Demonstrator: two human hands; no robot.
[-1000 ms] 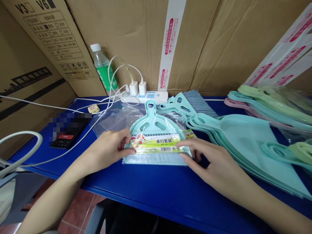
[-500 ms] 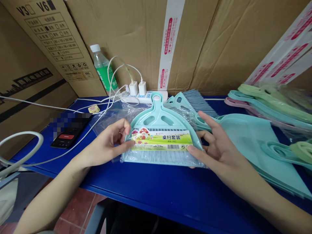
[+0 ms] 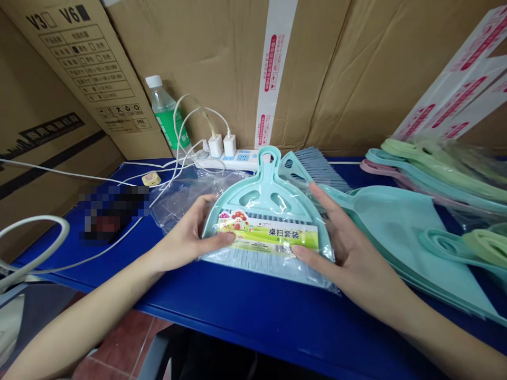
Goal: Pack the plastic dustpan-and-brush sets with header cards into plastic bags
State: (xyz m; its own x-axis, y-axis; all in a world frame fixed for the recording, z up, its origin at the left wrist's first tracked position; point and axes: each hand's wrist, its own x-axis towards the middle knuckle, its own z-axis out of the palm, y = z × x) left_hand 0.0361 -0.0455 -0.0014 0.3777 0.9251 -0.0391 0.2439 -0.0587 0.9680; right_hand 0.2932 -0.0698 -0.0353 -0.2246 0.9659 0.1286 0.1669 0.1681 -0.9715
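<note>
we are losing detail
the phone (image 3: 113,214) is showing pixelated; the bagged dustpan set (image 3: 265,208) is covering fingers of our left hand (image 3: 184,240).

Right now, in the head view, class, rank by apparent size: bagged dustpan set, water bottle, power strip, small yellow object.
1. bagged dustpan set, nearest the camera, which flatters it.
2. water bottle and power strip: too alike to rank, strip partly hidden.
3. small yellow object.

A blue worktop (image 3: 253,311) stands against stacked brown cardboard cartons (image 3: 214,63) at the far side and left, one sealed with printed white tape (image 3: 273,68). Red-brown floor tiles (image 3: 119,348) show near left.
</note>
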